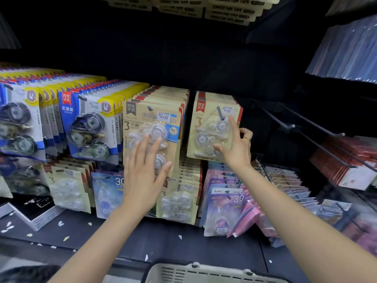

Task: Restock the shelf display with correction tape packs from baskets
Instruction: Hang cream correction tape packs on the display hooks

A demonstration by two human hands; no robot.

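Two rows of beige correction tape packs hang on pegs at the middle of the shelf. My left hand [143, 170] lies flat, fingers spread, against the front pack of the left row [152, 121]. My right hand [236, 142] grips the right edge of the front packs of the right row [212, 127], thumb and index finger on the face, other fingers curled behind. A beige basket [204, 272] shows at the bottom edge; its contents are hidden.
Blue and yellow tape packs [87, 127] hang at the left. Lower rows hold clear, blue and pink packs [230, 205]. Bare metal pegs [306, 135] stick out at the right above red boxes [346, 166]. Paper scraps litter the dark shelf base [163, 240].
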